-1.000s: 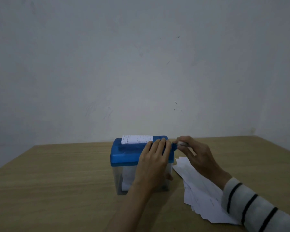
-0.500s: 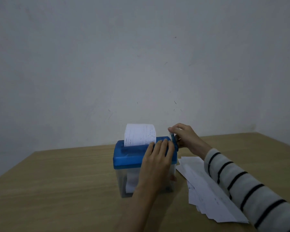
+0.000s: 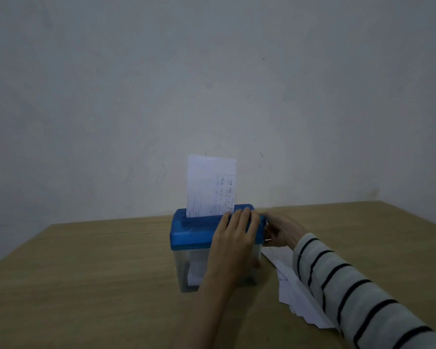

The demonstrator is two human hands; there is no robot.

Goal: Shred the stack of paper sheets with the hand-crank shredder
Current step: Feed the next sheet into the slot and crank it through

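Nearest you, your right sleeve (image 3: 358, 293) lies across the stack of paper sheets (image 3: 293, 295) fanned on the wooden table (image 3: 91, 280), just right of the hand-crank shredder (image 3: 202, 233). Your left hand (image 3: 233, 238) lies over the shredder's blue lid (image 3: 186, 235), fingers fairly straight and pressing down near the slot, thumb down the clear bin (image 3: 184, 270). Bear straight down so the bin cannot skid or tip as you crank. Your right hand (image 3: 281, 231) is at the lid's right end with fingers curled, apparently around the crank, though the handle is mostly hidden and blurred. Turn it evenly; jerks would likely tear or skew the sheet. Beyond your fingers, one printed sheet (image 3: 210, 186) stands upright in the slot, most of it above the lid, so this sheet looks barely begun. Watch that it stays square.
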